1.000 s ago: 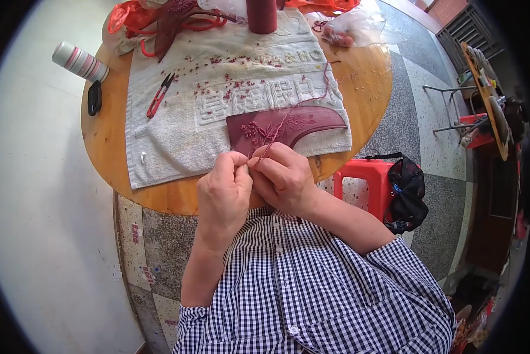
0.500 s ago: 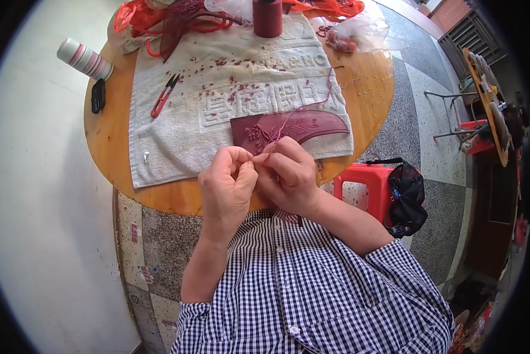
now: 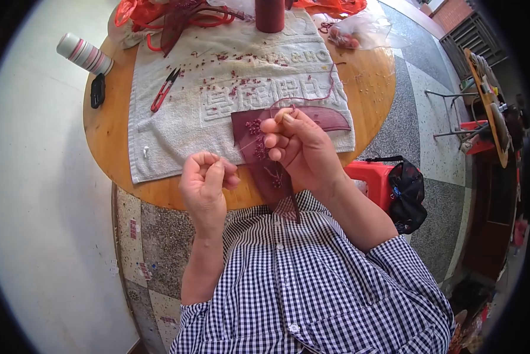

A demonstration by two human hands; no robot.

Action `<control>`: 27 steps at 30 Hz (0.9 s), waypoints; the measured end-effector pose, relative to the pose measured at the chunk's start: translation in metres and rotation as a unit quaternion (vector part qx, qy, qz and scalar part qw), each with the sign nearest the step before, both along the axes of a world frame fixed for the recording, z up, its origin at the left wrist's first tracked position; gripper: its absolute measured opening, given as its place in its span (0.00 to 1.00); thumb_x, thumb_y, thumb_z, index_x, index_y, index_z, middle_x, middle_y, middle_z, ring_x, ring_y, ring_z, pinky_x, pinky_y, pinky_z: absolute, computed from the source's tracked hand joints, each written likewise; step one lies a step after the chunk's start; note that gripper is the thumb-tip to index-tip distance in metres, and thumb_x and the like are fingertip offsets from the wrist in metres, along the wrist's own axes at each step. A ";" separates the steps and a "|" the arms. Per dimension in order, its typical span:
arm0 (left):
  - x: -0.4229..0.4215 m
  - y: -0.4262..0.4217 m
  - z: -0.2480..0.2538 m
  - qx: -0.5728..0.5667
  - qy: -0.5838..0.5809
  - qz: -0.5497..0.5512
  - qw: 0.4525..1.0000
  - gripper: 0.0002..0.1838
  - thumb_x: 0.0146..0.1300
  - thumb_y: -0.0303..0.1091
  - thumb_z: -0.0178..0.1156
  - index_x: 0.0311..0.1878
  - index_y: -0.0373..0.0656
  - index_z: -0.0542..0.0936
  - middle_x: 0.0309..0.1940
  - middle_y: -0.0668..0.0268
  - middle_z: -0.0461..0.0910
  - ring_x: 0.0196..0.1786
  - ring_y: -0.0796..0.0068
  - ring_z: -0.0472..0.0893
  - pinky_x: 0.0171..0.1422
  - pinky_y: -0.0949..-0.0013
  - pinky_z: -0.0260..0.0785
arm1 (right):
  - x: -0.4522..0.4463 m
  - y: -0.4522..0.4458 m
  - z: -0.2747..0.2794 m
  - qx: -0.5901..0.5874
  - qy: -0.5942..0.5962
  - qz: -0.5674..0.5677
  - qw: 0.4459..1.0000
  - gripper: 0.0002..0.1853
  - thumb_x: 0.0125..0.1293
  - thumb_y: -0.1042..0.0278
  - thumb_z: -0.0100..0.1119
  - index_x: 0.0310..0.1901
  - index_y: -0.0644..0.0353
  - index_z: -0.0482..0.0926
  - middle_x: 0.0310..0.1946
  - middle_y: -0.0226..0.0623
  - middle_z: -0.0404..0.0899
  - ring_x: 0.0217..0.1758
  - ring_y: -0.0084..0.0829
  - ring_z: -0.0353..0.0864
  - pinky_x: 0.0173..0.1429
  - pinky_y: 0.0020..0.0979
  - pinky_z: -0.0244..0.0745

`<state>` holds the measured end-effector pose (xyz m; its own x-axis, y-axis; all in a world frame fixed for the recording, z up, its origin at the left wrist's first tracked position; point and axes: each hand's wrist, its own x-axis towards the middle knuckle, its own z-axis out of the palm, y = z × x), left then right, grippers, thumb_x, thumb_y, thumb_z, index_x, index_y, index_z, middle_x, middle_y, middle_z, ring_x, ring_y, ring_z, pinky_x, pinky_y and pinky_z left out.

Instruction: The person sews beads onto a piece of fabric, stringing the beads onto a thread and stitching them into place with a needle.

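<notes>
A dark red sheer fabric piece (image 3: pixel 260 182) with beaded flower embroidery hangs over the table's near edge, partly on the towel (image 3: pixel 158 141). Above it, my right hand (image 3: pixel 303 144) pinches at the end of a dark red thread (image 3: pixel 309 99), which loops back across the towel. My left hand (image 3: pixel 209 182) is closed in a pinch to the left of the fabric; what sits between its fingertips is too small to make out. A fine pale line, needle or thread, shows between the hands. Small red beads (image 3: pixel 235 82) lie scattered beyond.
Red-handled thread snips (image 3: pixel 165 89) lie on the towel's left. A dark red thread spool (image 3: pixel 269 16) stands at the back near orange-red bags (image 3: pixel 330 7). On the table's left are a striped flask (image 3: pixel 85 56) and a black case (image 3: pixel 98 91). A red stool (image 3: pixel 368 174) stands right.
My hands have drawn apart: the right moved up and right, the left down and left. The fabric between them is uncovered and its lower part now hangs in view.
</notes>
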<state>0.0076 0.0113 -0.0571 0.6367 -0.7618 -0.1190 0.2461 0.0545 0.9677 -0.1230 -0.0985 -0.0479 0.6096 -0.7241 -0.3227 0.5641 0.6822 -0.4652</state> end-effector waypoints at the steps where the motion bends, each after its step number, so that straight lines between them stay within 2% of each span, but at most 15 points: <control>1: -0.001 0.000 0.002 -0.015 -0.007 0.024 1.000 0.04 0.60 0.21 0.48 0.37 0.38 0.70 0.24 0.61 0.78 0.20 0.79 0.74 0.27 0.80 0.70 | 0.000 -0.002 0.000 -0.027 -0.008 0.010 1.000 0.04 0.67 0.73 0.47 0.40 0.61 0.71 0.27 0.35 0.76 0.23 0.20 0.72 0.28 0.17 0.69; 7: 0.011 0.000 0.005 -0.065 -0.021 0.129 0.989 0.05 0.60 0.20 0.47 0.37 0.39 0.71 0.26 0.62 0.78 0.21 0.78 0.74 0.26 0.79 0.70 | -0.011 -0.020 0.003 -0.117 -0.005 -0.008 0.993 0.05 0.68 0.71 0.49 0.42 0.62 0.69 0.26 0.35 0.75 0.21 0.21 0.73 0.25 0.19 0.70; 9: 0.032 0.005 -0.002 -0.096 -0.021 0.217 0.971 0.05 0.60 0.20 0.48 0.37 0.40 0.72 0.25 0.63 0.78 0.22 0.78 0.74 0.26 0.79 0.70 | -0.021 -0.039 0.003 -0.121 0.027 -0.063 0.990 0.06 0.67 0.71 0.50 0.43 0.63 0.69 0.24 0.34 0.75 0.19 0.20 0.71 0.22 0.18 0.67; 12: 0.047 0.022 0.002 -0.113 -0.043 0.238 0.964 0.05 0.61 0.21 0.50 0.38 0.39 0.73 0.27 0.63 0.78 0.24 0.79 0.75 0.27 0.80 0.69 | -0.041 -0.081 0.005 -0.151 0.061 -0.067 0.984 0.08 0.67 0.71 0.51 0.44 0.64 0.71 0.23 0.32 0.74 0.17 0.19 0.70 0.19 0.17 0.63; 13: 0.052 0.028 0.004 -0.119 -0.053 0.244 0.961 0.04 0.61 0.21 0.50 0.38 0.38 0.74 0.28 0.63 0.78 0.26 0.80 0.75 0.28 0.81 0.69 | -0.049 -0.101 0.005 -0.239 0.188 -0.011 0.953 0.09 0.66 0.71 0.52 0.45 0.64 0.72 0.23 0.33 0.75 0.17 0.19 0.70 0.19 0.16 0.62; 14: 0.056 0.033 0.004 -0.126 -0.063 0.250 0.958 0.05 0.62 0.22 0.51 0.39 0.37 0.75 0.29 0.63 0.78 0.27 0.80 0.76 0.29 0.82 0.69 | -0.056 -0.117 0.005 -0.321 0.309 0.046 0.894 0.10 0.65 0.70 0.53 0.46 0.64 0.73 0.23 0.34 0.75 0.17 0.18 0.70 0.18 0.16 0.61; 16: 0.063 0.050 0.004 -0.124 -0.079 0.249 0.957 0.05 0.62 0.22 0.52 0.40 0.36 0.75 0.30 0.62 0.78 0.30 0.80 0.76 0.31 0.82 0.69 | -0.064 -0.132 0.012 -0.411 0.531 0.016 0.741 0.13 0.62 0.67 0.58 0.47 0.62 0.76 0.32 0.37 0.78 0.19 0.20 0.71 0.21 0.20 0.65; 17: 0.064 0.056 0.006 -0.125 -0.078 0.250 0.957 0.05 0.62 0.22 0.52 0.40 0.36 0.75 0.30 0.62 0.78 0.30 0.80 0.76 0.31 0.82 0.69 | -0.074 -0.138 0.005 -0.412 0.531 0.016 0.740 0.13 0.62 0.67 0.58 0.47 0.62 0.76 0.32 0.37 0.78 0.19 0.20 0.71 0.21 0.20 0.65; 18: 0.065 0.061 0.011 -0.125 -0.081 0.274 0.950 0.05 0.62 0.22 0.52 0.40 0.35 0.75 0.30 0.62 0.78 0.30 0.80 0.76 0.32 0.82 0.69 | -0.087 -0.144 -0.009 -0.553 0.632 -0.098 0.534 0.14 0.60 0.67 0.59 0.47 0.60 0.77 0.37 0.36 0.78 0.21 0.21 0.71 0.24 0.22 0.67; 19: 0.064 0.064 0.013 -0.124 -0.085 0.298 0.943 0.05 0.62 0.22 0.53 0.40 0.35 0.75 0.30 0.62 0.78 0.30 0.80 0.76 0.32 0.82 0.69 | -0.090 -0.142 -0.011 -0.647 0.679 -0.203 0.282 0.15 0.59 0.67 0.61 0.47 0.59 0.77 0.43 0.35 0.77 0.23 0.21 0.72 0.26 0.24 0.69; 21: 0.061 0.063 0.010 -0.113 -0.092 0.271 0.951 0.05 0.62 0.23 0.53 0.40 0.35 0.76 0.30 0.62 0.78 0.30 0.80 0.75 0.32 0.82 0.69 | -0.097 -0.116 -0.005 -0.603 0.697 -0.213 0.325 0.16 0.57 0.67 0.62 0.48 0.57 0.77 0.49 0.30 0.74 0.26 0.23 0.73 0.31 0.27 0.71; 22: 0.059 0.062 0.008 -0.104 -0.100 0.245 0.959 0.05 0.62 0.23 0.53 0.40 0.36 0.76 0.30 0.63 0.78 0.30 0.80 0.75 0.33 0.82 0.69 | -0.097 -0.098 0.000 -0.572 0.693 -0.193 0.394 0.15 0.58 0.68 0.60 0.48 0.58 0.77 0.45 0.34 0.77 0.25 0.22 0.72 0.30 0.25 0.72; 25: 0.039 0.049 0.008 -0.062 -0.120 0.172 0.976 0.04 0.62 0.23 0.53 0.39 0.37 0.76 0.32 0.63 0.78 0.30 0.79 0.74 0.34 0.82 0.69 | -0.092 -0.032 -0.004 -0.406 0.472 -0.108 0.775 0.13 0.59 0.70 0.59 0.46 0.63 0.76 0.37 0.37 0.79 0.30 0.22 0.75 0.33 0.22 0.74; 26: 0.025 0.036 0.012 -0.039 -0.123 0.153 0.980 0.03 0.62 0.23 0.53 0.38 0.38 0.76 0.33 0.64 0.78 0.31 0.79 0.74 0.34 0.82 0.68 | -0.086 -0.009 -0.004 -0.311 0.379 -0.072 0.869 0.13 0.60 0.70 0.58 0.45 0.64 0.76 0.34 0.37 0.79 0.32 0.23 0.77 0.35 0.23 0.75; 27: 0.018 0.028 0.009 -0.034 -0.165 0.090 0.981 0.03 0.61 0.23 0.53 0.36 0.40 0.76 0.36 0.64 0.78 0.34 0.79 0.75 0.36 0.82 0.69 | -0.086 0.010 -0.002 -0.269 0.343 -0.019 0.900 0.14 0.61 0.73 0.56 0.48 0.66 0.74 0.40 0.40 0.78 0.40 0.27 0.79 0.45 0.26 0.78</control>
